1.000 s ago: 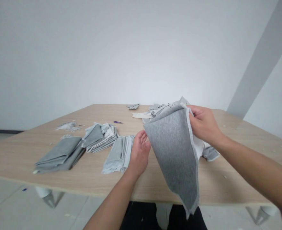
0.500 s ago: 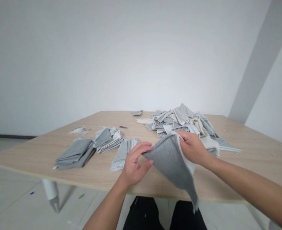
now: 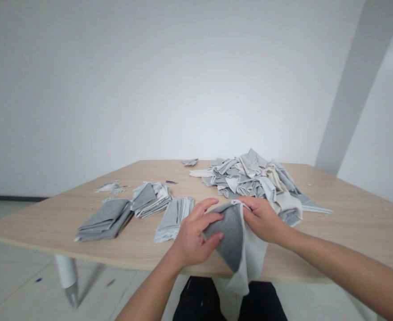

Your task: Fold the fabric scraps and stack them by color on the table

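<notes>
A grey piece of fabric [image 3: 228, 236] with a paler reverse side hangs between my hands, above the table's front edge. My right hand [image 3: 261, 220] pinches its top edge, where a light seam or border runs. On the other side, my left hand [image 3: 201, 232] has thumb and fingers closed on the left edge of the cloth, with the index finger lifted. The lower corner droops in front of my dark trousers. Close by my left hand lies a small stack of light grey fabric strips [image 3: 173, 218].
A loose heap of grey and cream scraps [image 3: 246, 174] covers the table's back right. Folded grey cloth [image 3: 104, 218] and a layered stack [image 3: 151, 198] lie at the left. White lint [image 3: 111, 187], a purple pen-like item [image 3: 171, 182] and a small scrap [image 3: 190, 162] lie farther back.
The fabric has folded over, so more of its pale side shows and its lower corner has swung left. My hands have come closer together and slightly lower.
</notes>
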The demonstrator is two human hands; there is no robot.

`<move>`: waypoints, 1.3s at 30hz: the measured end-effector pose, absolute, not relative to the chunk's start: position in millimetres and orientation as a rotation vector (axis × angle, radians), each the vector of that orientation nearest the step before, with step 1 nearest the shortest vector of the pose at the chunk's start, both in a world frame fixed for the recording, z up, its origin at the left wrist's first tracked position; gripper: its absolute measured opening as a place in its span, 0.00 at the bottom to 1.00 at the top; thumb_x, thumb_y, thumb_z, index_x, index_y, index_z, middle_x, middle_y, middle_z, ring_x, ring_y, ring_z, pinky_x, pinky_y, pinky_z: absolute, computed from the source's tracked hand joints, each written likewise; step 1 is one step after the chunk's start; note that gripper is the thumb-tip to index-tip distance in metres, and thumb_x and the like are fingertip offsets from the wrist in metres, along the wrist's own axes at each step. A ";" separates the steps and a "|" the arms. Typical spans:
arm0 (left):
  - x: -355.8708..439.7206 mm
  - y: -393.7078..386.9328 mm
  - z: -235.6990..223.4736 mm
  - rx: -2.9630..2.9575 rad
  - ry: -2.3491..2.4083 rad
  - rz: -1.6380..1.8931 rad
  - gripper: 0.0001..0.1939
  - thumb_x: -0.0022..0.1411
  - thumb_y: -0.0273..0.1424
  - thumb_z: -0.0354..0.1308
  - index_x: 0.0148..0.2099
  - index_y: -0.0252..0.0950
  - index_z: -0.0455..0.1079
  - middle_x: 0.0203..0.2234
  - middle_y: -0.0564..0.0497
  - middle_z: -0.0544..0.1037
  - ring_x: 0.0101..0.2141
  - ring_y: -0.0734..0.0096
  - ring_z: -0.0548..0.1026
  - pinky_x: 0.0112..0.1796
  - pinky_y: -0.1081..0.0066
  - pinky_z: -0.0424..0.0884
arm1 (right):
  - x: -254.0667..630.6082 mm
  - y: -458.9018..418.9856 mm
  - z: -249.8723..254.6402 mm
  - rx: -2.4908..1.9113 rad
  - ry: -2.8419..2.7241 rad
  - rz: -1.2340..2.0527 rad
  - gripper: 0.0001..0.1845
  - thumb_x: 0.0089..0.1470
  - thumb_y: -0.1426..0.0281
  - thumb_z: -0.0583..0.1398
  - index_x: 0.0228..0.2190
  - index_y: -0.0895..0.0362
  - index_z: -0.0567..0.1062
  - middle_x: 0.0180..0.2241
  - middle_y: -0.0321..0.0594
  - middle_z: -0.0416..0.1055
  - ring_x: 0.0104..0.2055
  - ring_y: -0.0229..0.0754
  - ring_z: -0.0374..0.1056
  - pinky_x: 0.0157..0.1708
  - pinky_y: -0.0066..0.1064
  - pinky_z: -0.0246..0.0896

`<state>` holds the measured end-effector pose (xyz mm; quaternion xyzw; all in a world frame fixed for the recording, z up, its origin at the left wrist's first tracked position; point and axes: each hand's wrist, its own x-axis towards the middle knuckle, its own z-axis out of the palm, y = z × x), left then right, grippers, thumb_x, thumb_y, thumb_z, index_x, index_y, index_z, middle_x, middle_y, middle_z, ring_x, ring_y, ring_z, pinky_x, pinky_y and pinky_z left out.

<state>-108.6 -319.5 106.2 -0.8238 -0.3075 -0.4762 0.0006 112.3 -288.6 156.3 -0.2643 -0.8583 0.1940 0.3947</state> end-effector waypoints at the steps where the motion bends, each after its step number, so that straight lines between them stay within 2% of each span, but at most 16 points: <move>1: -107.7 -319.1 107.3 -2.585 -1.011 -1.502 0.16 0.57 0.32 0.60 0.49 0.37 0.71 0.57 0.38 0.66 0.56 0.53 0.66 0.52 0.56 0.66 | 111.8 -290.2 156.2 -0.661 -2.188 0.502 0.15 0.59 0.72 0.51 0.40 0.52 0.77 0.36 0.39 0.77 0.39 0.43 0.71 0.41 0.32 0.62; 6: -103.5 -316.1 110.9 -2.612 -1.122 -1.542 0.15 0.59 0.32 0.59 0.49 0.36 0.69 0.53 0.39 0.71 0.54 0.56 0.68 0.54 0.55 0.64 | 109.4 -298.3 153.4 -0.595 -2.268 0.563 0.15 0.58 0.74 0.52 0.41 0.52 0.77 0.39 0.39 0.77 0.41 0.43 0.71 0.43 0.31 0.61; 10: -98.2 -315.4 110.5 -2.629 -1.024 -1.576 0.06 0.58 0.31 0.59 0.39 0.36 0.71 0.46 0.42 0.75 0.53 0.56 0.69 0.54 0.55 0.62 | 106.8 -301.0 148.6 -0.587 -2.288 0.584 0.14 0.58 0.75 0.52 0.37 0.53 0.77 0.37 0.38 0.77 0.40 0.41 0.70 0.41 0.30 0.60; 15: -92.3 -315.9 109.6 -2.698 -1.036 -1.612 0.04 0.59 0.32 0.58 0.36 0.37 0.68 0.46 0.42 0.76 0.52 0.56 0.70 0.52 0.53 0.64 | 104.6 -302.0 143.1 -0.611 -2.284 0.600 0.12 0.57 0.74 0.53 0.32 0.55 0.76 0.32 0.37 0.75 0.35 0.40 0.69 0.37 0.29 0.59; 20: -92.1 -316.7 110.2 -2.784 -1.061 -1.586 0.08 0.62 0.31 0.54 0.30 0.37 0.64 0.40 0.44 0.77 0.52 0.58 0.70 0.51 0.55 0.65 | 106.3 -300.3 135.5 -0.539 -2.236 0.915 0.06 0.54 0.70 0.55 0.28 0.56 0.70 0.28 0.34 0.68 0.32 0.39 0.63 0.33 0.27 0.57; 23: -92.0 -319.5 110.7 -2.798 -1.077 -1.581 0.09 0.64 0.31 0.53 0.29 0.37 0.63 0.39 0.45 0.77 0.50 0.60 0.70 0.50 0.59 0.66 | 104.0 -297.4 129.7 -0.524 -2.165 1.084 0.12 0.55 0.62 0.56 0.24 0.56 0.66 0.24 0.32 0.61 0.28 0.37 0.58 0.29 0.26 0.54; 26: -90.1 -324.1 111.9 -2.827 -1.039 -1.538 0.09 0.64 0.30 0.52 0.30 0.38 0.62 0.35 0.46 0.76 0.48 0.62 0.71 0.49 0.60 0.66 | 98.2 -295.8 125.8 -0.637 -2.089 0.985 0.22 0.59 0.57 0.51 0.19 0.56 0.60 0.20 0.30 0.53 0.24 0.34 0.51 0.26 0.26 0.49; 28: -88.7 -327.7 112.9 -2.841 -0.989 -1.478 0.08 0.64 0.29 0.51 0.31 0.38 0.62 0.33 0.47 0.76 0.48 0.63 0.71 0.50 0.60 0.65 | 95.3 -295.8 125.0 -0.718 -2.081 0.903 0.24 0.60 0.57 0.51 0.17 0.56 0.58 0.19 0.29 0.50 0.23 0.34 0.49 0.24 0.27 0.45; 30: -88.2 -331.3 113.3 -2.824 -0.956 -1.446 0.06 0.64 0.28 0.51 0.32 0.38 0.63 0.36 0.46 0.76 0.48 0.63 0.71 0.50 0.60 0.65 | 94.7 -296.2 125.4 -0.761 -2.081 0.851 0.23 0.59 0.57 0.52 0.17 0.56 0.58 0.18 0.29 0.49 0.22 0.34 0.48 0.23 0.27 0.44; 34: -90.9 -336.7 112.3 -2.686 -0.957 -1.527 0.04 0.63 0.26 0.51 0.34 0.37 0.64 0.49 0.42 0.72 0.52 0.62 0.68 0.51 0.60 0.65 | 98.9 -296.1 125.9 -0.773 -2.019 0.797 0.22 0.59 0.57 0.53 0.18 0.55 0.61 0.18 0.30 0.53 0.23 0.35 0.52 0.24 0.27 0.47; 39: -93.6 -336.0 112.4 -2.567 -1.026 -1.572 0.05 0.63 0.25 0.52 0.33 0.37 0.65 0.49 0.43 0.72 0.53 0.62 0.67 0.53 0.58 0.62 | 103.3 -299.8 123.0 -0.787 -2.046 0.758 0.18 0.59 0.60 0.53 0.22 0.56 0.68 0.21 0.33 0.61 0.27 0.37 0.58 0.28 0.28 0.52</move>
